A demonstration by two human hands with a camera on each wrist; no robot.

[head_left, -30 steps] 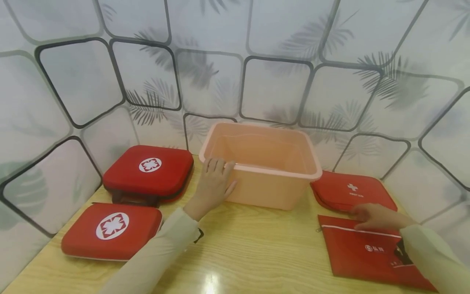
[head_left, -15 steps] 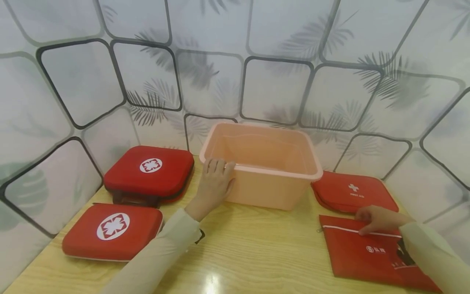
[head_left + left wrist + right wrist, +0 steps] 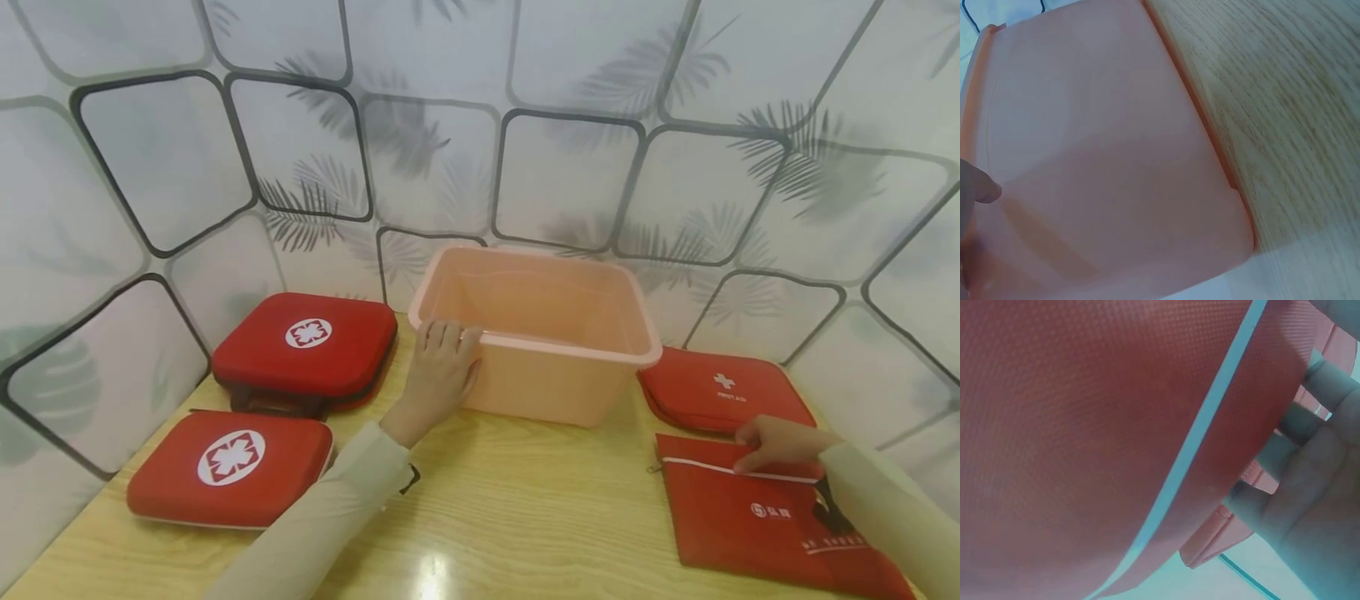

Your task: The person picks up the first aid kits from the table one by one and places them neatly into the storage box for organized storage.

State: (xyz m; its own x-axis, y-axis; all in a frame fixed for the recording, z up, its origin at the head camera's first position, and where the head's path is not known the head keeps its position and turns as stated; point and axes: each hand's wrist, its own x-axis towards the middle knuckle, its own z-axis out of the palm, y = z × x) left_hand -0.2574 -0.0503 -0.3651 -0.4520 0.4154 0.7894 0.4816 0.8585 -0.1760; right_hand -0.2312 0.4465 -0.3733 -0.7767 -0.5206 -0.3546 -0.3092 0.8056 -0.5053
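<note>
My left hand (image 3: 438, 375) grips the near left corner of a peach plastic tub (image 3: 540, 379), its fingers over the rim and its thumb against the outer wall. That thumb (image 3: 985, 187) also shows in the left wrist view. At the right, my right hand (image 3: 783, 442) holds the far edge of a flat red zip pouch (image 3: 720, 517) with a white zip line. In the right wrist view the fingers (image 3: 1285, 456) reach behind the pouch's edge. Just behind that hand lies a red first aid case (image 3: 720, 400) with a white cross.
Two red hard cases stand at the left: one with a dark handle (image 3: 307, 362) at the back, the other (image 3: 225, 479) in front near my left sleeve. A patterned curtain (image 3: 427, 183) encloses the wooden table (image 3: 517, 508) behind and at both sides.
My right hand has shifted slightly right along the pouch's far edge, and its fingers have curled in there. The left hand stays on the tub's rim.
</note>
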